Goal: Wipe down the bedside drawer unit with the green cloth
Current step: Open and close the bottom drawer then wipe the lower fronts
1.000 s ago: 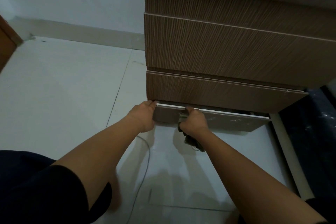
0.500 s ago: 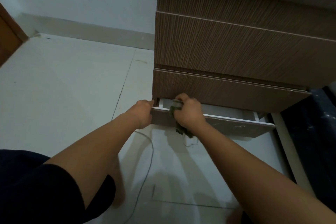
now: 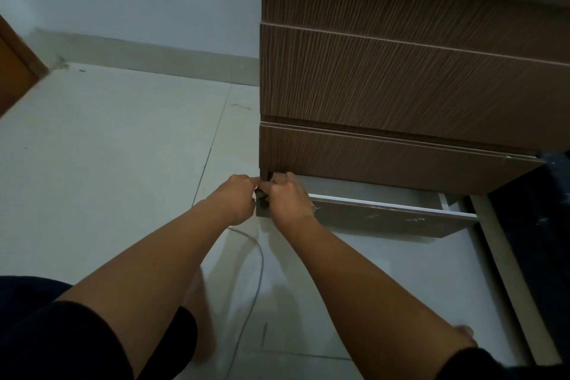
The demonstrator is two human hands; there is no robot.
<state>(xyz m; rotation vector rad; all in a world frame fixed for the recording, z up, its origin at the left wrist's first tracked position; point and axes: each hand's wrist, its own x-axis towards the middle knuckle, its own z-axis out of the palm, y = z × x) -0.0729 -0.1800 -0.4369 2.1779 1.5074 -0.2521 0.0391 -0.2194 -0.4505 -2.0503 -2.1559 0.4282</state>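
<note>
The bottom drawer (image 3: 385, 219) of the bedside drawer unit (image 3: 401, 71) is sitting pulled out further than half a second ago, its pale inside now showing along most of its width; the right hand (image 3: 290, 199) is working at the drawer's left front corner, having slid there from nearer the middle of the front edge; its fingers are curling over the top edge and around the green cloth (image 3: 262, 197), of which only a dark scrap is peeking out at the hand's 9 o'clock side; the cloth is no longer hanging below the hand. The left hand (image 3: 237, 197) is staying at that same corner, fingers bent against the drawer's end, just touching the right hand; whether it is truly gripping cannot be told. A thin cable (image 3: 256, 271) is trailing over the floor tiles (image 3: 108, 163) toward 6 o'clock.
</note>
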